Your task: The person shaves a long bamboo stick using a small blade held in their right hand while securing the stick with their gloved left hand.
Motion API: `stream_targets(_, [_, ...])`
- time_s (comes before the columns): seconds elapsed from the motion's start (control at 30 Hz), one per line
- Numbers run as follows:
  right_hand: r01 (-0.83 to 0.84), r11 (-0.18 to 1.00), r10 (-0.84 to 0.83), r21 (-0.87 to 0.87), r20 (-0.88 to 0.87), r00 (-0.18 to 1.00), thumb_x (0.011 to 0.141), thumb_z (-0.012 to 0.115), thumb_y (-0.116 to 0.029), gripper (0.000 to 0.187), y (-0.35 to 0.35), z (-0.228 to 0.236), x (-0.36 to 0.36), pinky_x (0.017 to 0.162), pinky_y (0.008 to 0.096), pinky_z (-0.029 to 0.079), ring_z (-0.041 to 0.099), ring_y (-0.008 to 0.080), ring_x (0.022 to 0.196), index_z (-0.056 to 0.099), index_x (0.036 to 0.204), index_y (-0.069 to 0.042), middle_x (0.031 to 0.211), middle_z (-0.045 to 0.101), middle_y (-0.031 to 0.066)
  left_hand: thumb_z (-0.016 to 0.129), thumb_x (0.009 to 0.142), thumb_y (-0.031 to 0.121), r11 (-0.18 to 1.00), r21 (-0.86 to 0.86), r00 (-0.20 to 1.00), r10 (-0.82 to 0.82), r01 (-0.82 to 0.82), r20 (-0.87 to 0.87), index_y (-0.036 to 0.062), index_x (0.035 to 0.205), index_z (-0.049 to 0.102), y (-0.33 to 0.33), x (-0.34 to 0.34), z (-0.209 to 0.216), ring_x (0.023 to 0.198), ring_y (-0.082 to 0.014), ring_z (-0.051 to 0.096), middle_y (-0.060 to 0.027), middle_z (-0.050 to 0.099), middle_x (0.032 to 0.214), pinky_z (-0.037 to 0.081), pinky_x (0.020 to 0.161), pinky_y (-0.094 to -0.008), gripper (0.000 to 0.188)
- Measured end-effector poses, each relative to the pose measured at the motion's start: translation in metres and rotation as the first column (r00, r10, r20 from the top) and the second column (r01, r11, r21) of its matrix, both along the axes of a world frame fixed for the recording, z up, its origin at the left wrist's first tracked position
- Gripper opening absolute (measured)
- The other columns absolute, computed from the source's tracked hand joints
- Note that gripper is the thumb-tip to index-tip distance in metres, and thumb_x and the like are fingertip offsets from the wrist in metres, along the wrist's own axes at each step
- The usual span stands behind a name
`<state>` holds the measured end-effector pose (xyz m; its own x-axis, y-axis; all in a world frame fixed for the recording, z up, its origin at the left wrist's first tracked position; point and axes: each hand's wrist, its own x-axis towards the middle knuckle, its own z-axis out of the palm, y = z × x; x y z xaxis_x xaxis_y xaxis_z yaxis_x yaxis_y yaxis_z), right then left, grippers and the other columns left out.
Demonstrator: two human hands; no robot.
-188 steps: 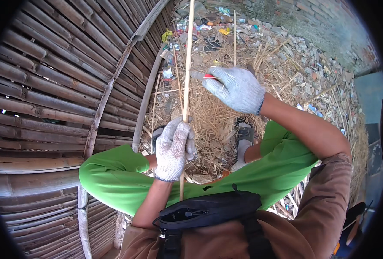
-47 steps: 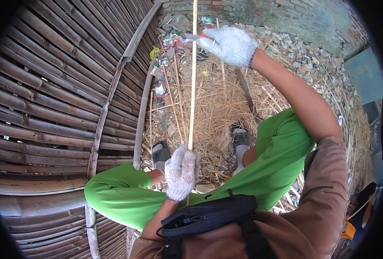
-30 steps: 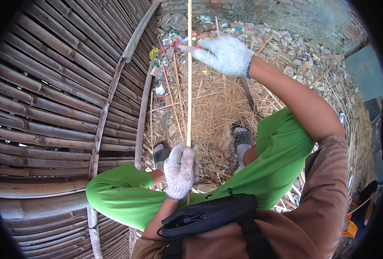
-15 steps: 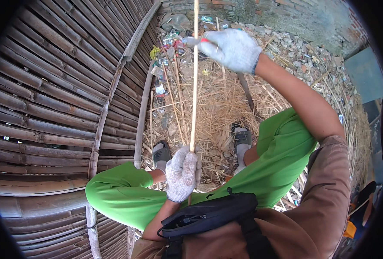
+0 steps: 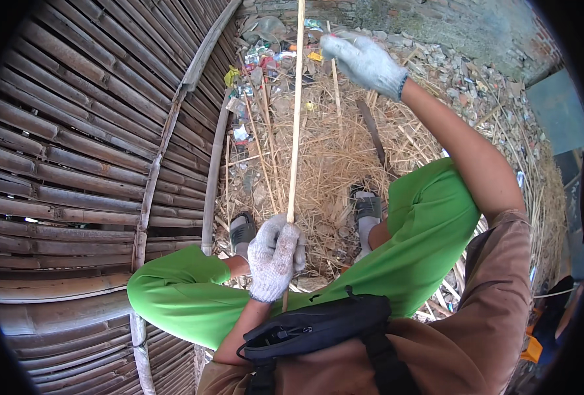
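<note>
A long, pale bamboo strip (image 5: 297, 125) stands lengthwise in front of me and runs out past the top of the picture. Gloved in white knit, my left hand (image 5: 275, 257) is closed around its lower part, and a short end shows below the glove. My right hand (image 5: 364, 62), in a similar glove, is to the right of the strip's upper part and apart from it. Its fingers are curled around a small knife, whose blade and red handle part showed half a second ago and are now almost wholly hidden.
A bamboo-slat wall (image 5: 74, 164) fills the left. Shavings (image 5: 331, 158) and litter cover the ground between my sandalled feet, with a dark flat bar (image 5: 373, 135) lying among them. A brick wall (image 5: 437, 29) stands at the back. A black bag (image 5: 318, 326) hangs at my waist.
My right hand has moved off the strip, to the right and slightly farther away. My left hand still holds the strip and has shifted slightly left and away from me.
</note>
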<state>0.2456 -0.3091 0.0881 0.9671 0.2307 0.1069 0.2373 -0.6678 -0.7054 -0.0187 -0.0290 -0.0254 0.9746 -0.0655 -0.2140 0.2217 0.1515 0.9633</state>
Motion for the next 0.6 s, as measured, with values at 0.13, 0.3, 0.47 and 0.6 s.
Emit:
stream_targets(0.13, [-0.018, 0.99, 0.035, 0.14, -0.118, 0.992, 0.094, 0.06, -0.078, 0.089, 0.04, -0.023, -0.047, 0.085, 0.0412, 0.056, 0.069, 0.0246, 0.092, 0.068, 0.132, 0.002, 0.098, 0.072, 0.0174, 0.063, 0.11, 0.021, 0.997, 0.069, 0.998, 0.034, -0.038, 0.06, -0.0037, 0.125, 0.065, -0.008, 0.004, -0.002, 0.053, -0.0094, 0.057, -0.0033, 0.061, 0.068, 0.046, 0.048, -0.0232, 0.029])
stream_targets(0.3, [-0.212, 0.977, 0.214, 0.029, -0.108, 0.971, 0.102, 0.063, -0.066, 0.063, 0.06, -0.032, -0.062, 0.073, 0.0428, 0.052, 0.06, 0.019, 0.073, 0.068, 0.095, -0.003, 0.075, 0.064, 0.0091, 0.067, 0.107, 0.017, 0.893, 0.437, 0.98, 0.024, -0.109, 0.195, -0.0059, 0.129, 0.066, -0.009, 0.005, 0.008, 0.061, -0.0067, 0.06, -0.0049, 0.068, 0.078, 0.052, 0.056, -0.0261, 0.031])
stream_targets(0.47, [-0.248, 0.964, 0.264, 0.098, -0.239, 0.934, 0.106, 0.061, -0.059, 0.058, 0.055, -0.011, -0.059, 0.057, 0.0355, 0.049, 0.058, 0.0141, 0.06, 0.07, 0.094, -0.003, 0.069, 0.062, 0.0043, 0.069, 0.105, 0.016, 0.831, 0.509, 0.93, 0.027, -0.225, 0.367, -0.0058, 0.125, 0.069, -0.002, 0.004, -0.005, 0.064, -0.0089, 0.06, -0.0068, 0.068, 0.078, 0.053, 0.059, -0.028, 0.03])
stream_targets(0.6, [-0.105, 0.949, 0.163, 0.298, -0.178, 0.97, 0.107, 0.063, -0.054, 0.05, 0.034, -0.017, -0.045, 0.047, 0.0256, 0.046, 0.053, 0.0056, 0.052, 0.068, 0.107, -0.004, 0.068, 0.059, -0.0029, 0.07, 0.104, 0.016, 0.867, 0.458, 0.959, 0.074, -0.198, 0.274, -0.0057, 0.124, 0.069, -0.002, 0.002, 0.007, 0.065, -0.0099, 0.062, -0.0082, 0.069, 0.079, 0.054, 0.061, -0.0295, 0.03])
